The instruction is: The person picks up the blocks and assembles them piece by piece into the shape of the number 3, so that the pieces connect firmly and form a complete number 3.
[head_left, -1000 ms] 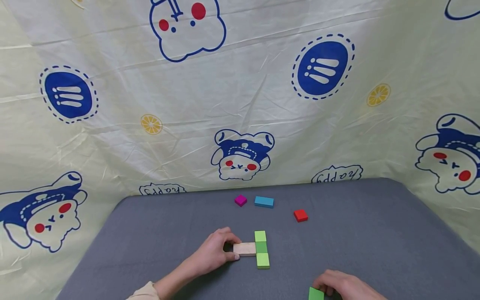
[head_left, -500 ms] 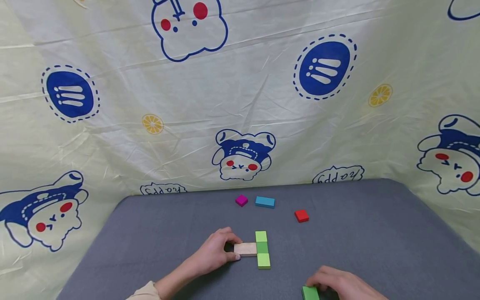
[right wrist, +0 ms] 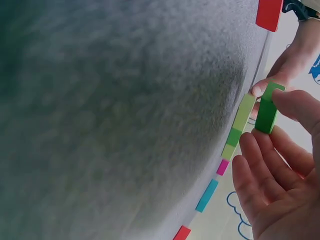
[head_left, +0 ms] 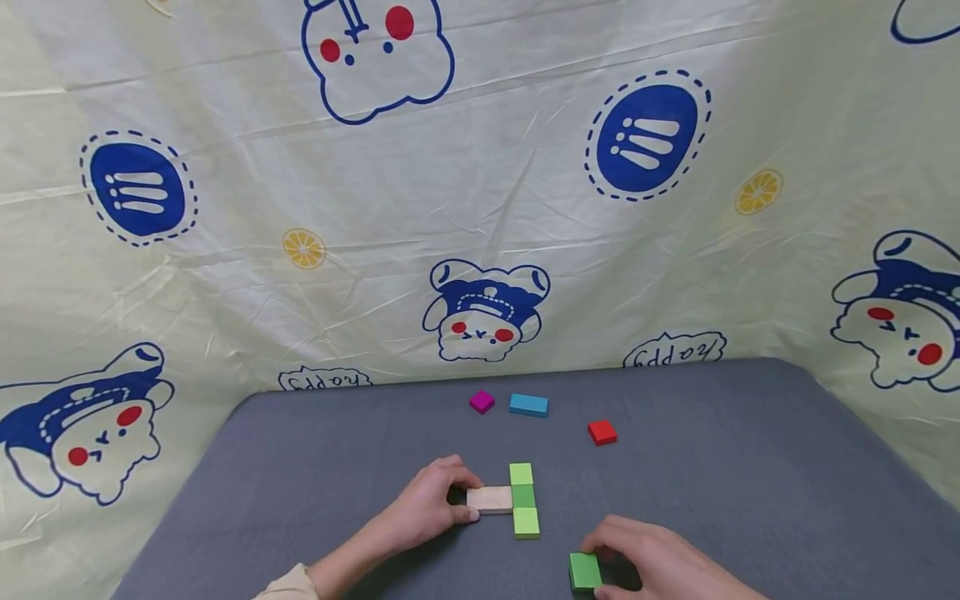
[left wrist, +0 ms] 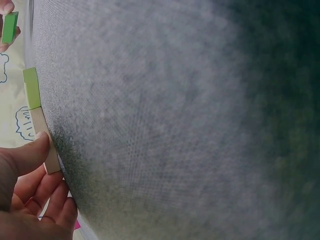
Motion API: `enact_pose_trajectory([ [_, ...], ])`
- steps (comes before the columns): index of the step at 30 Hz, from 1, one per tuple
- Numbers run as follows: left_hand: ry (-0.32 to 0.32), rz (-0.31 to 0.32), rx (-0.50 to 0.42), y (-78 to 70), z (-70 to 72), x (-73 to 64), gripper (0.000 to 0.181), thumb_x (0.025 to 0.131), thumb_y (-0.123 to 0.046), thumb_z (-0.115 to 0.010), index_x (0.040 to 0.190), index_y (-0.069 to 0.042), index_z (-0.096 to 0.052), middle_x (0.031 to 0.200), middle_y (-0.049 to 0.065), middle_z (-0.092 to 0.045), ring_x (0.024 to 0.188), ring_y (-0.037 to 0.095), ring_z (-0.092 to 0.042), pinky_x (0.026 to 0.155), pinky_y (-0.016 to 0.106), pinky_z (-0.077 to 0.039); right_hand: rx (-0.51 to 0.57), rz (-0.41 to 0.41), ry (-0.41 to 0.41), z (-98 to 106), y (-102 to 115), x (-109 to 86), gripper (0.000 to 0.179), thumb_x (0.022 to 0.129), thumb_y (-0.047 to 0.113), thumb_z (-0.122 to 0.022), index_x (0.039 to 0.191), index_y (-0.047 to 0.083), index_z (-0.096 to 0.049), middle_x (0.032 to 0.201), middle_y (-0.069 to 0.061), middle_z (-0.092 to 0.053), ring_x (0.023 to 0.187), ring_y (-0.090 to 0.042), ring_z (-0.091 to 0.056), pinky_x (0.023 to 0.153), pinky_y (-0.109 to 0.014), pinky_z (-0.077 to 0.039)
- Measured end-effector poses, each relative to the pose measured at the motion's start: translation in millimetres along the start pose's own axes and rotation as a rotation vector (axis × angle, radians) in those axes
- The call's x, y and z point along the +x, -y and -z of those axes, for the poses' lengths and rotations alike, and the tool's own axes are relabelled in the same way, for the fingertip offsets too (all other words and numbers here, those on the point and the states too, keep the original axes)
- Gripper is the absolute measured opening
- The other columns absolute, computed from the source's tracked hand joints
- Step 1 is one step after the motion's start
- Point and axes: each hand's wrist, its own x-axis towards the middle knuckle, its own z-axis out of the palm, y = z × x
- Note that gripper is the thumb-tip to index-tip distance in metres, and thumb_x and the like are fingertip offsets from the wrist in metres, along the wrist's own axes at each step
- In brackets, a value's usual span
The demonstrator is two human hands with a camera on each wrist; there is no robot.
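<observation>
My left hand (head_left: 431,503) pinches the left end of a plain wooden block (head_left: 491,499) lying on the grey table. Against that block's right end stands a column of green blocks: a light green block (head_left: 521,473) at the far end, a darker green block (head_left: 523,496) in the middle and another light green block (head_left: 527,522) nearest me. My right hand (head_left: 648,557) holds a separate green block (head_left: 584,572) between thumb and fingers, to the right of and nearer than the column. In the right wrist view this green block (right wrist: 267,108) appears raised off the table.
Farther back on the grey table (head_left: 337,450) lie a magenta block (head_left: 482,402), a blue block (head_left: 528,405) and a red block (head_left: 602,432). A printed cloth (head_left: 375,192) hangs behind the table. Another red block (right wrist: 269,14) shows at the right wrist view's top.
My right hand has moved left and slightly away from me with the green block, closer to the column. My left hand and the wooden block have stayed in place.
</observation>
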Motion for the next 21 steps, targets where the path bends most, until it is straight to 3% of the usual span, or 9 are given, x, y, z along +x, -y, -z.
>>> enact_pose_trajectory([
  [8,-0.009,-0.014,0.003,1.4,0.2,-0.7,0.021,0.081,-0.014,-0.081,0.101,-0.013,-0.074,0.087,-0.012,-0.053,0.086,0.008,-0.049,0.079,0.028,-0.042,0.005,-0.1,0.023,-6.6,12.2,16.7,0.029,0.086,0.036,-0.075,0.112,0.027,-0.066,0.097,0.019,-0.057,0.086,-0.003,-0.054,0.076,-0.027,-0.049],
  [21,-0.015,-0.009,0.005,0.5,0.1,-1.6,0.021,0.081,-0.014,-0.081,0.101,-0.014,-0.074,0.086,-0.012,-0.053,0.086,0.009,-0.049,0.079,0.028,-0.042,-0.044,-0.135,0.029,-11.9,22.1,39.3,0.029,0.083,0.037,-0.078,0.109,0.028,-0.068,0.09,0.016,-0.055,0.08,-0.004,-0.052,0.07,-0.027,-0.047],
])
